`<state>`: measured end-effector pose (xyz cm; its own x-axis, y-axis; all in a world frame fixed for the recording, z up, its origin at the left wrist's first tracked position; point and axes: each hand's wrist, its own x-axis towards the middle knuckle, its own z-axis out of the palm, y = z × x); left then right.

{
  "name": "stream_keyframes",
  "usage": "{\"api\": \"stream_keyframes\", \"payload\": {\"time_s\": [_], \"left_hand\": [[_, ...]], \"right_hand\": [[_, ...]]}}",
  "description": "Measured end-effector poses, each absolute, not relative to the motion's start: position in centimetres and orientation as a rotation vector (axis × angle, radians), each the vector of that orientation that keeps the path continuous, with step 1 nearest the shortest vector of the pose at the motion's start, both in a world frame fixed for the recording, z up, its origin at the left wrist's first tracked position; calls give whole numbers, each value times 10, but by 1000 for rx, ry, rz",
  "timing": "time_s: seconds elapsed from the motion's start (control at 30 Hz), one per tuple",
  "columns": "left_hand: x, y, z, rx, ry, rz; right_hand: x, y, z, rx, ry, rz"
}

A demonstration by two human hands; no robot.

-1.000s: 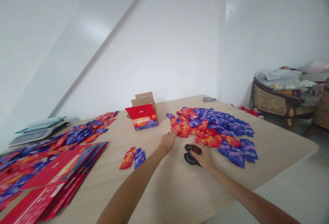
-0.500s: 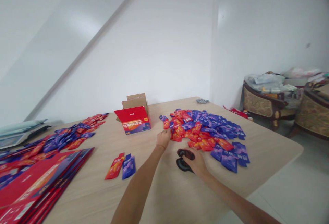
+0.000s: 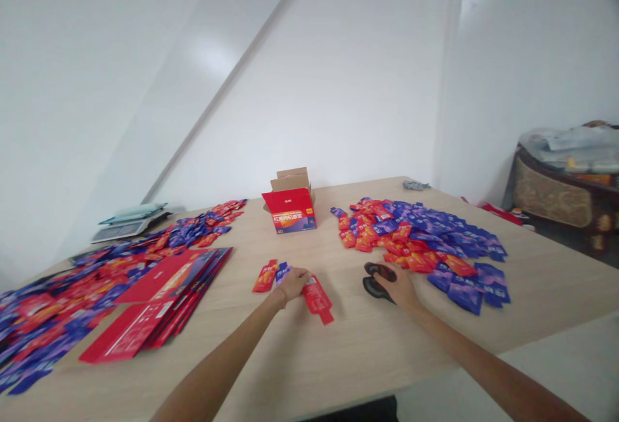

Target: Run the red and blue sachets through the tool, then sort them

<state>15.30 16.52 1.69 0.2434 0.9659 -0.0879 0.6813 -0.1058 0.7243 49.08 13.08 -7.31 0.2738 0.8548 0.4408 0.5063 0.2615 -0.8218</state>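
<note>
My left hand (image 3: pixel 291 283) is closed on a red sachet (image 3: pixel 316 298) just above the wooden table (image 3: pixel 338 351), beside a red sachet (image 3: pixel 265 276) and a purple sachet (image 3: pixel 282 272) lying side by side. My right hand (image 3: pixel 397 285) rests on a black rounded device (image 3: pixel 374 278) at the near edge of a heap of red and purple sachets (image 3: pixel 425 241). An open red carton (image 3: pixel 294 210) stands behind, in the middle of the table.
A stack of flat red carton blanks (image 3: pixel 164 296) lies at the left, with another spread of sachets (image 3: pixel 97 270) beyond it. A scale (image 3: pixel 129 222) sits at the far left. A grey cloth (image 3: pixel 416 184) lies at the table's far edge. A cluttered armchair (image 3: pixel 565 180) stands at right.
My left hand has come back from the edge of the heap with a red sachet, now next to the two lying sachets. The right hand stays on the black device. The view swung left.
</note>
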Motion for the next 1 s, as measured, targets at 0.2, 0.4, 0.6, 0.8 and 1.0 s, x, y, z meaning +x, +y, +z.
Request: {"api": "stream_keyframes", "payload": {"time_s": [0.2, 0.4, 0.6, 0.8, 1.0], "left_hand": [[128, 110, -3, 2274, 1416, 452], [107, 99, -1, 2553, 1605, 392], [103, 115, -1, 2503, 1989, 156], [119, 132, 16, 2304, 2323, 176], [139, 81, 52, 2523, 2111, 337]], "right_hand": [[493, 127, -71, -1394, -1397, 391], [495, 129, -74, -1432, -1396, 380], [496, 130, -78, -1454, -1390, 352], [496, 130, -78, -1436, -1395, 339], [497, 131, -78, -1442, -1393, 341]]}}
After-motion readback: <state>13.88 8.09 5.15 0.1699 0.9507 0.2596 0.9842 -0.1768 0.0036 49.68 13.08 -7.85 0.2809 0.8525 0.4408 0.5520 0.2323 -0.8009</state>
